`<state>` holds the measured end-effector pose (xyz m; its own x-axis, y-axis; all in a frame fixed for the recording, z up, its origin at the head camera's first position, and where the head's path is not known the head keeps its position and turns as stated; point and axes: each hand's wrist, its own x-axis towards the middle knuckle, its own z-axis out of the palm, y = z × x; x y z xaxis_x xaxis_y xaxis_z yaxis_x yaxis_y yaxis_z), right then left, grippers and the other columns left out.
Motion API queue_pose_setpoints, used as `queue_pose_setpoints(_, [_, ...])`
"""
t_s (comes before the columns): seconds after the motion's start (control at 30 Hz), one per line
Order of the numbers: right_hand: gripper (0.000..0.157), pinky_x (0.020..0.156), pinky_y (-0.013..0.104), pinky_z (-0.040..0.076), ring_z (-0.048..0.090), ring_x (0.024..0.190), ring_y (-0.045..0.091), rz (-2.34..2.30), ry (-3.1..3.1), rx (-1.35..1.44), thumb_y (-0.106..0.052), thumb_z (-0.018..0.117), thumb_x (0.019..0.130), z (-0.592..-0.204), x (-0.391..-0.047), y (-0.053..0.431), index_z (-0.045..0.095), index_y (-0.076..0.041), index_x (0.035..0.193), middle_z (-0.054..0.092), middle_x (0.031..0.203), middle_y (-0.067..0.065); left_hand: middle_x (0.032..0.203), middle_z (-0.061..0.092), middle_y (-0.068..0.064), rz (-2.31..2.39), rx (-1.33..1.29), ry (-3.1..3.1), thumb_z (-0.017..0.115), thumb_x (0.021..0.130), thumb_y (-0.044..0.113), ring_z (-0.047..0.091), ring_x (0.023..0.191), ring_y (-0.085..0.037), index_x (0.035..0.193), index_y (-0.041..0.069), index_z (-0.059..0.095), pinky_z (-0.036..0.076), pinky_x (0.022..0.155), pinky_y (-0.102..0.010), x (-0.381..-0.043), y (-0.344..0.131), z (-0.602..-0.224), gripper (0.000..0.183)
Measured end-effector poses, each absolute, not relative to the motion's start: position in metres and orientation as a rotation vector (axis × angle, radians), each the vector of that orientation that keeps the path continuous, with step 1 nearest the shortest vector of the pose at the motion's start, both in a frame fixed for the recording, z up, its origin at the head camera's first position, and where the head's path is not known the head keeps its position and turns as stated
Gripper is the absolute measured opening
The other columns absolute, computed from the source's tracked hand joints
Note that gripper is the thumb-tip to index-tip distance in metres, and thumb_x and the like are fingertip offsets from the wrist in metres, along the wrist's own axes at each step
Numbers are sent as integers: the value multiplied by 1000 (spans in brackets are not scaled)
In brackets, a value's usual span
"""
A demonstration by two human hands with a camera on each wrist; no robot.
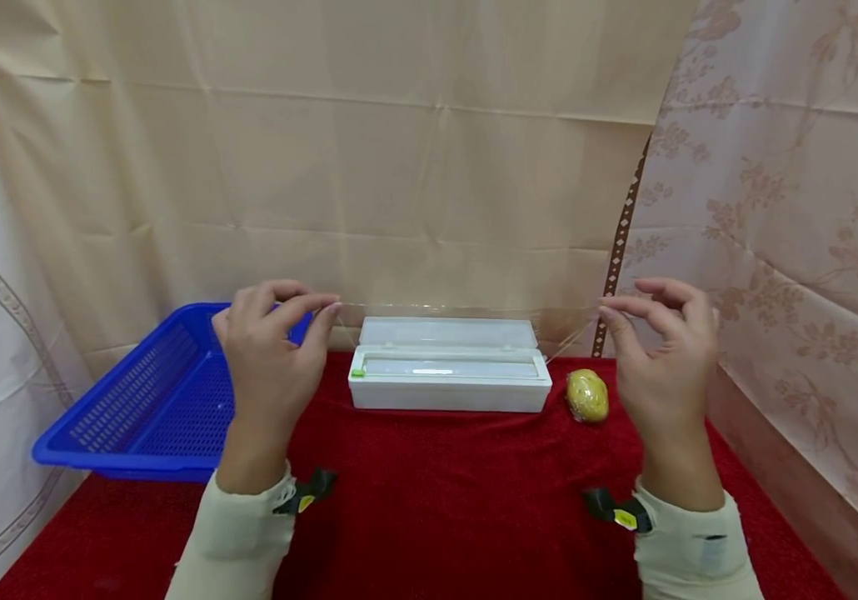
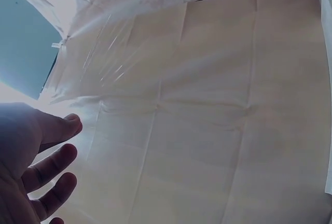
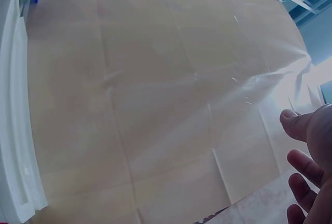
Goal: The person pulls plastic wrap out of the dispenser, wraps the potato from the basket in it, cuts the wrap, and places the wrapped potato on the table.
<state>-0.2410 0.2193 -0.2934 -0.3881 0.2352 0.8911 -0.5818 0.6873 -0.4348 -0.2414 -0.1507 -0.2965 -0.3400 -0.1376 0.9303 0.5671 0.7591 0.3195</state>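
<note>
A clear sheet of cling film [image 1: 466, 310] is stretched in the air between both hands. The left hand [image 1: 273, 346] pinches one upper corner between thumb and forefinger, and the right hand [image 1: 665, 354] pinches the other corner in the same way. Below and behind the film stands a white cling film dispenser box [image 1: 450, 396] with its lid [image 1: 447, 332] raised. A green slider [image 1: 357, 373] sits at the box's left end. In the left wrist view the transparent film shows only as bright streaks. To the right of the box lies a potato [image 1: 587, 396] wrapped in shiny film.
A blue plastic basket [image 1: 129, 462] stands on the left, partly behind the left hand. Red cloth [image 1: 459, 500] covers the table. Beige curtain [image 1: 399, 167] hangs behind, with a floral curtain [image 1: 811, 208] along the right side.
</note>
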Motion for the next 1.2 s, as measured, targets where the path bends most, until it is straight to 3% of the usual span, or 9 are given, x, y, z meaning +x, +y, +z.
queue_pose_setpoints(0.27, [8, 97, 22, 32, 47, 115, 2, 933, -1690, 314, 7, 78, 85, -270, -210, 199, 78, 8, 94, 62, 120, 28, 96, 72, -7, -760, -339, -1715, 82, 89, 24, 59, 99, -31, 92, 14, 85, 25, 91, -55, -229, -149, -289, 10])
queue_pose_setpoints(0.6, [8, 97, 22, 37, 53, 115, 10, 960, -1635, 337, 4, 80, 86, -267, -201, 204, 80, 6, 93, 64, 121, 20, 97, 72, -9, -730, -358, -1668, 79, 93, 30, 60, 101, -32, 93, 14, 85, 22, 94, -51, -212, -149, -282, 17])
queue_pose_setpoints(0.83, [10, 94, 22, 39, 55, 115, 15, 982, -1597, 363, -1, 80, 87, -262, -190, 204, 80, 7, 94, 65, 122, 15, 97, 72, -12, -744, -376, -1649, 80, 91, 22, 59, 100, -34, 94, 10, 84, 18, 100, -37, -200, -147, -275, 13])
queue_pose_setpoints(1.2, [13, 86, 20, 40, 57, 114, 20, 1047, -1536, 376, -1, 81, 86, -253, -170, 198, 78, 11, 92, 66, 123, 12, 95, 72, -16, -803, -397, -1603, 82, 88, 15, 60, 99, -36, 93, 5, 84, 18, 102, -36, -176, -141, -264, 11])
